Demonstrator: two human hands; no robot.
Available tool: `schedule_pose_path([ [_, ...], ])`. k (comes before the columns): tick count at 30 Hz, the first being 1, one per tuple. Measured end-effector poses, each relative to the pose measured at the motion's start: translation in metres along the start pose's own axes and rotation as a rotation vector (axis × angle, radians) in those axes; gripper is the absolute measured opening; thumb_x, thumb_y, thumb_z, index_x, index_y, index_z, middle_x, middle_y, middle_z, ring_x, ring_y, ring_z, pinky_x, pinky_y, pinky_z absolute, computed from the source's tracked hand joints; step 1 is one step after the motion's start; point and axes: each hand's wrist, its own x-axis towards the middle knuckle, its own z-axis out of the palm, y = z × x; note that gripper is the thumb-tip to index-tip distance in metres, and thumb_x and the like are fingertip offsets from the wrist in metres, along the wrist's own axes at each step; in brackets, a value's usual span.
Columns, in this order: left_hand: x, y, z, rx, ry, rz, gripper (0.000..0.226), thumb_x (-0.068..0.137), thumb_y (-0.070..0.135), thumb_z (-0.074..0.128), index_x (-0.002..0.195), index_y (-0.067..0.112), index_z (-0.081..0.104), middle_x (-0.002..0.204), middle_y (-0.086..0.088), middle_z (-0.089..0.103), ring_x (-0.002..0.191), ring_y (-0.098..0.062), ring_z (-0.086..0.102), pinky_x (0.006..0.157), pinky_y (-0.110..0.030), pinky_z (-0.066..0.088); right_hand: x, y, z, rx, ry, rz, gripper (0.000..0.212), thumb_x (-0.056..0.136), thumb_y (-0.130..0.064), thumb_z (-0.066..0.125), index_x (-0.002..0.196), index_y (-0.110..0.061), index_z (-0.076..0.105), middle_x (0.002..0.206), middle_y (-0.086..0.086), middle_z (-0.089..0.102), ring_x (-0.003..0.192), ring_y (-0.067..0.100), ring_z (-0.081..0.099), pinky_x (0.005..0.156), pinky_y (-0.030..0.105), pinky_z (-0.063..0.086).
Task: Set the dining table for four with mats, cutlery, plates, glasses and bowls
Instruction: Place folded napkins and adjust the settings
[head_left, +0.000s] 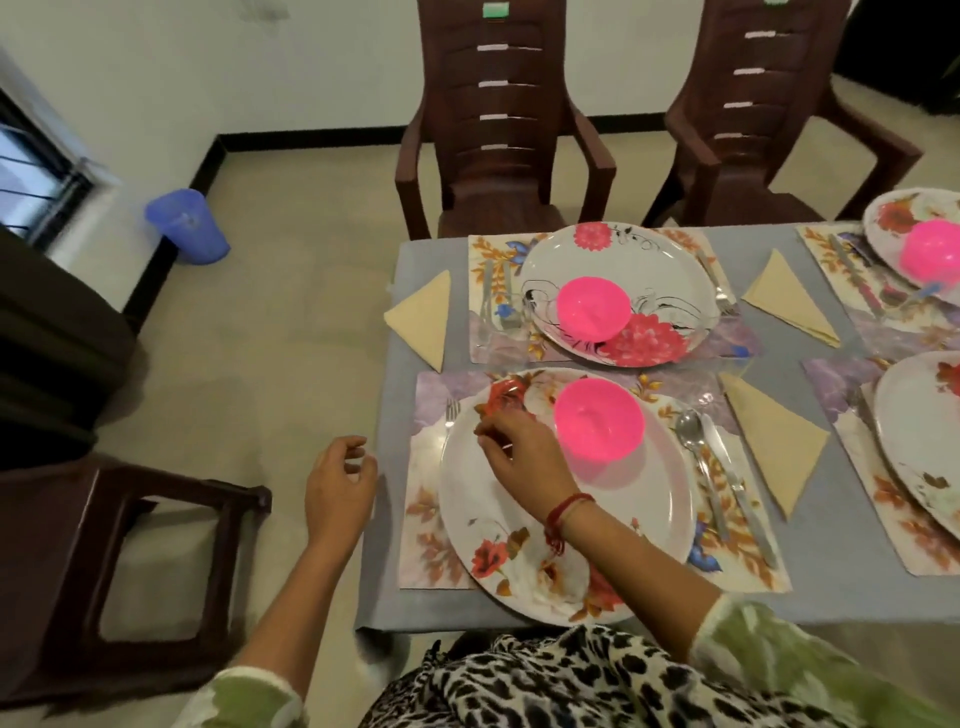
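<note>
Spotted scarf (545, 675) and green sleeves fill my lower view. Just beyond, the near plate (649, 499) lies on its mat (426, 499), its closest rim near the desk (384, 587) edge. My right grip (519, 452) is over the plate's left side, fingertips drawn together; I cannot tell whether they pinch anything. My left grip (340, 483) hangs off the desk, loosely curled and holding nothing. The pink bowl (597, 418) sits on the plate just beside my right knuckles, and the fork (451, 410) lies partly under the left rim. I judge that a careless sideways pull could knock the bowl or drag the plate toward the edge.
</note>
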Motion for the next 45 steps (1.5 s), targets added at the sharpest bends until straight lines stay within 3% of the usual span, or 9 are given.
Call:
schedule_pose_path([
  [7, -0.034, -0.033, -0.022, 0.032, 0.011, 0.010, 0.020, 0.089, 0.011, 0.060, 0.108, 0.016, 0.062, 0.102, 0.002, 0.062, 0.088, -0.012, 0.058, 0.073, -0.029, 0.047, 0.079, 0.004, 0.036, -0.226, -0.179, 0.144, 0.025, 0.091, -0.010, 0.050, 0.111, -0.009, 0.064, 0.111, 0.014, 0.065, 0.104, 0.030, 0.059, 0.087, 0.041, 0.048],
  [12, -0.048, -0.027, -0.013, 0.013, -0.047, 0.005, 0.019, 0.088, 0.017, 0.062, 0.107, 0.021, 0.062, 0.100, 0.008, 0.058, 0.092, -0.011, 0.053, 0.077, -0.029, 0.044, 0.111, 0.003, 0.049, -0.468, -0.410, 0.158, 0.022, 0.086, -0.006, 0.057, 0.106, -0.006, 0.066, 0.110, 0.014, 0.066, 0.105, 0.031, 0.059, 0.092, 0.034, 0.045],
  [19, -0.051, -0.014, 0.008, 0.080, -0.138, 0.092, 0.032, 0.078, 0.053, 0.049, 0.091, 0.029, 0.066, 0.087, 0.018, 0.063, 0.085, -0.009, 0.051, 0.073, -0.026, 0.041, 0.127, -0.002, 0.061, -0.393, -0.370, 0.233, 0.012, 0.082, -0.007, 0.065, 0.086, -0.014, 0.073, 0.093, 0.007, 0.071, 0.088, 0.025, 0.065, 0.083, 0.034, 0.053],
  [24, -0.051, -0.005, 0.020, 0.122, -0.156, 0.074, 0.015, 0.083, 0.042, 0.067, 0.090, 0.028, 0.068, 0.085, 0.015, 0.065, 0.082, -0.009, 0.051, 0.072, -0.029, 0.045, 0.127, 0.001, 0.065, -0.324, -0.299, 0.286, 0.008, 0.081, -0.010, 0.068, 0.083, -0.016, 0.073, 0.088, 0.005, 0.072, 0.084, 0.023, 0.066, 0.082, 0.037, 0.055],
  [34, -0.051, 0.002, 0.023, 0.112, -0.168, 0.037, 0.009, 0.085, 0.033, 0.066, 0.089, 0.027, 0.072, 0.087, 0.012, 0.069, 0.077, -0.005, 0.059, 0.071, -0.027, 0.052, 0.123, 0.004, 0.069, -0.313, -0.250, 0.235, 0.008, 0.083, -0.016, 0.067, 0.083, -0.019, 0.074, 0.086, 0.002, 0.072, 0.078, 0.019, 0.066, 0.075, 0.033, 0.056],
  [37, -0.052, 0.003, 0.022, 0.111, -0.176, 0.037, 0.007, 0.084, 0.030, 0.068, 0.089, 0.027, 0.071, 0.086, 0.013, 0.068, 0.076, -0.005, 0.058, 0.071, -0.029, 0.053, 0.120, 0.004, 0.067, -0.304, -0.242, 0.196, 0.014, 0.085, -0.019, 0.064, 0.096, -0.017, 0.073, 0.097, 0.004, 0.072, 0.089, 0.022, 0.066, 0.081, 0.036, 0.055],
  [40, -0.054, 0.001, 0.018, 0.077, -0.115, 0.057, 0.014, 0.085, 0.033, 0.064, 0.097, 0.025, 0.066, 0.090, 0.014, 0.062, 0.084, -0.010, 0.058, 0.072, -0.032, 0.051, 0.099, -0.009, 0.044, -0.123, -0.118, 0.090, 0.033, 0.089, -0.033, 0.061, 0.117, -0.016, 0.063, 0.116, 0.004, 0.064, 0.098, 0.018, 0.061, 0.089, 0.036, 0.049],
  [42, -0.055, -0.001, 0.015, 0.067, -0.067, 0.117, 0.029, 0.086, 0.044, 0.054, 0.104, 0.023, 0.063, 0.098, 0.011, 0.059, 0.093, -0.014, 0.054, 0.076, -0.033, 0.047, 0.057, -0.016, 0.019, -0.013, 0.038, -0.119, 0.031, 0.091, -0.035, 0.057, 0.114, -0.014, 0.063, 0.111, 0.003, 0.062, 0.093, 0.009, 0.055, 0.084, 0.029, 0.047],
  [45, -0.060, -0.001, 0.017, 0.101, -0.056, 0.210, 0.047, 0.086, 0.053, 0.044, 0.118, 0.021, 0.055, 0.113, 0.002, 0.053, 0.106, -0.018, 0.045, 0.084, -0.032, 0.037, -0.036, 0.006, -0.013, -0.201, 0.093, -0.490, 0.039, 0.090, -0.043, 0.055, 0.116, -0.014, 0.058, 0.114, 0.006, 0.058, 0.104, 0.015, 0.051, 0.091, 0.027, 0.040],
])
